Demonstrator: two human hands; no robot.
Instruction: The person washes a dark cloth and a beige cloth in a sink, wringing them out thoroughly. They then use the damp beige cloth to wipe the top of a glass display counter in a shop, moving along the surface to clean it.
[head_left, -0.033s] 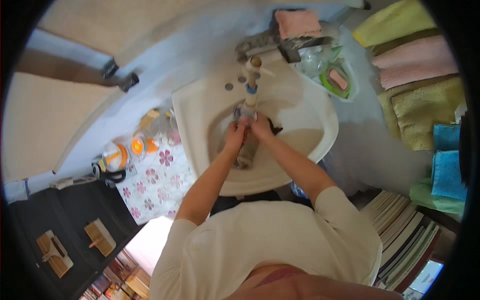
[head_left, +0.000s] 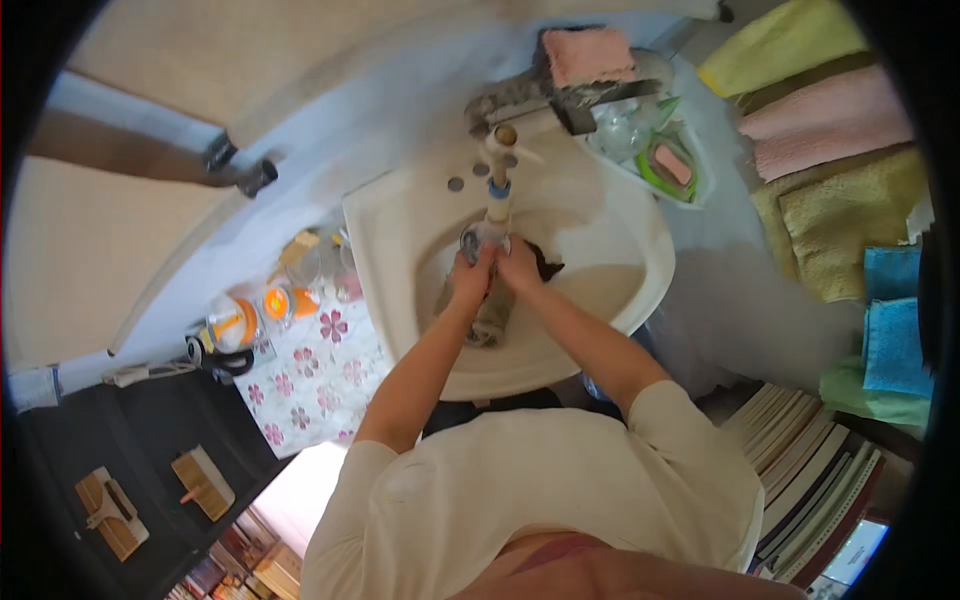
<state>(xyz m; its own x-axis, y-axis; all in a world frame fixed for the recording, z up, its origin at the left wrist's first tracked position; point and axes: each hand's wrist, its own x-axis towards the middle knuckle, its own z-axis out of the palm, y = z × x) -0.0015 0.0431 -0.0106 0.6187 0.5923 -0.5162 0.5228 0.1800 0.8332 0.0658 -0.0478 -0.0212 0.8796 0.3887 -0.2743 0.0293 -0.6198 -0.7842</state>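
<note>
In the washbasin, right below the faucet, my two hands are close together. My left hand is closed round a clear, glass-like vessel whose shape is mostly hidden. From the other side, my right hand has its fingers curled against the same vessel. A greyish, wet-looking bundle lies in the basin below my hands. Beside my right hand sits a dark, ragged-edged thing that I cannot name.
A pink sponge or cloth rests behind the basin, near a green soap dish. Folded towels hang on the right. Orange-lidded jars stand on a flowered cover at the left. Books are stacked at the lower right.
The view has shifted slightly. My hands stay together at the vessel below the faucet, with the fingers a little rearranged.
</note>
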